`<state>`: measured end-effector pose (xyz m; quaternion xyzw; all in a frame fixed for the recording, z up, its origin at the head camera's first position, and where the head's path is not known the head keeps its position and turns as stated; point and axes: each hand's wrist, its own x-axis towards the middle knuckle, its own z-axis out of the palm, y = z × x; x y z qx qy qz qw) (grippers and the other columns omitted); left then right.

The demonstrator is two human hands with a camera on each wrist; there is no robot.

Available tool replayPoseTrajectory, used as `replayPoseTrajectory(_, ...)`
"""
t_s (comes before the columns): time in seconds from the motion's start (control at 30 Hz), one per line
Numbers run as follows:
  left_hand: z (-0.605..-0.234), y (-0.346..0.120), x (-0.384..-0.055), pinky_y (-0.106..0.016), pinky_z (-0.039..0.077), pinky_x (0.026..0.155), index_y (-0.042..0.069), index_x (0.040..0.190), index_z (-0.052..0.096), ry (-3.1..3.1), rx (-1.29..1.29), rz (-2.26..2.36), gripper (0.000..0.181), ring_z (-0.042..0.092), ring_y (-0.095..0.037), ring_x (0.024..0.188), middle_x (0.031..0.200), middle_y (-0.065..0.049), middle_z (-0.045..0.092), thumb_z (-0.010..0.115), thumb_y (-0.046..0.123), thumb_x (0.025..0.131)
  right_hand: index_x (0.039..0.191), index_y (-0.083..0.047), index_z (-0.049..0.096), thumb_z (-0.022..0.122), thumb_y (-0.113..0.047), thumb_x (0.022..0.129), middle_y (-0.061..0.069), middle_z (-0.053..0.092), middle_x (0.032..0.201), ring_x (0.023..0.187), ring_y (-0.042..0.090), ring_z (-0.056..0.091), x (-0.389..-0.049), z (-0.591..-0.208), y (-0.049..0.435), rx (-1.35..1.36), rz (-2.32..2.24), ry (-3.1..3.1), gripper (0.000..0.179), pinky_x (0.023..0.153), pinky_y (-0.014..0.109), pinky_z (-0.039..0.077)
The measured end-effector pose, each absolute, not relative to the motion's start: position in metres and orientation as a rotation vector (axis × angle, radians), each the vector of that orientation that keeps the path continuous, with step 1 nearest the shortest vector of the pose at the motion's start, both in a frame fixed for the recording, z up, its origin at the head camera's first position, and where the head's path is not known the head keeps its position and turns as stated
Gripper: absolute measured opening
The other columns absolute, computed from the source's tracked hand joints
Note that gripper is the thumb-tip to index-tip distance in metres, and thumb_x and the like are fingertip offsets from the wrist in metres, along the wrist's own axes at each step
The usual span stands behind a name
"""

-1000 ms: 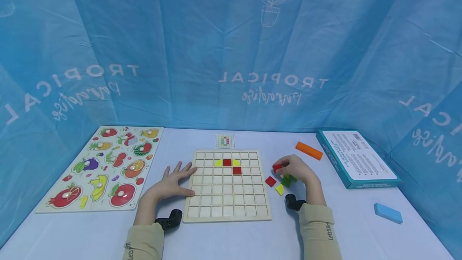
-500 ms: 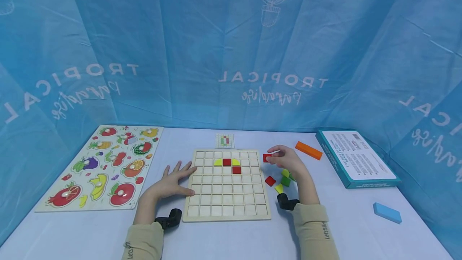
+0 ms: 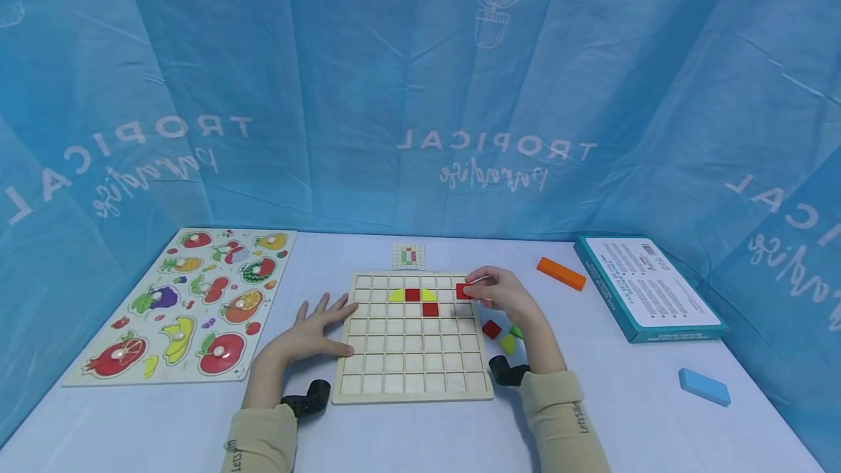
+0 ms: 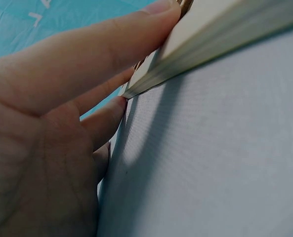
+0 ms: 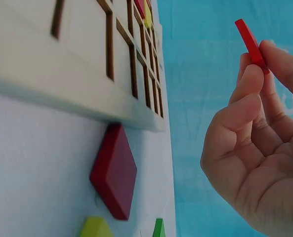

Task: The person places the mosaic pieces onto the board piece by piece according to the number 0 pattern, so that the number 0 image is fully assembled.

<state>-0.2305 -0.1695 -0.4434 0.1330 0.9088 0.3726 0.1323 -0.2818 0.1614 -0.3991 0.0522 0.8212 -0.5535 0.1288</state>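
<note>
A wooden grid board lies flat on the table before me. My left hand, fingers spread, rests along its left edge; the left wrist view shows the thumb on the rim. Between thumb and fingers my right hand pinches a red square tile, held above the board's upper right cells. In the right wrist view that tile is tilted on edge, clear of the board. Two yellow rounded tiles flank a red tile in the second row, with another red tile one row nearer.
Loose red, yellow and green tiles lie right of the board, partly behind my right wrist. A small pattern card sits behind it. Around are a fruit puzzle, orange block, teal box and blue block.
My right hand has carried the red tile from the loose pile, up and leftward, to over the board's right side. The left hand has stayed in place.
</note>
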Motion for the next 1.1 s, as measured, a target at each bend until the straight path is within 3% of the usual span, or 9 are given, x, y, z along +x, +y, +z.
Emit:
replayPoseTrajectory(0.27,-0.444,-0.169,-0.23,-0.055,-0.015,0.109,0.007,0.142,0.037,2.639,0.39,1.076,0.088,-0.005,-0.04,0.139,0.152,-0.018,0.018,0.076,0.033,0.067,0.097,-0.007,0.058,0.066,-0.012,0.083,0.007,0.066,0.09,0.081,0.024,0.059,-0.279,-0.403,0.149,0.06,-1.561,2.368,0.017,0.066,0.027,0.047)
replayPoseTrajectory(0.7,-0.443,-0.169,-0.23,-0.054,-0.015,0.109,0.007,0.142,0.037,2.641,0.393,1.078,0.087,-0.005,-0.04,0.14,0.152,-0.018,0.018,0.076,0.033,0.068,0.094,-0.003,0.061,0.066,-0.008,0.082,0.007,0.059,0.084,0.075,0.018,0.055,-0.272,-0.408,0.133,-0.255,-1.43,2.385,0.014,0.068,0.03,0.051)
replayPoseTrajectory(1.1,-0.444,-0.17,-0.231,-0.055,-0.015,0.109,0.007,0.142,0.037,2.638,0.395,1.078,0.088,-0.005,-0.04,0.139,0.152,-0.018,0.018,0.076,0.034,0.068,0.084,-0.006,0.062,0.068,-0.002,0.079,0.004,0.059,0.079,0.075,0.017,0.054,-0.268,-0.411,0.128,-0.347,-1.251,2.498,0.008,0.065,0.028,0.051)
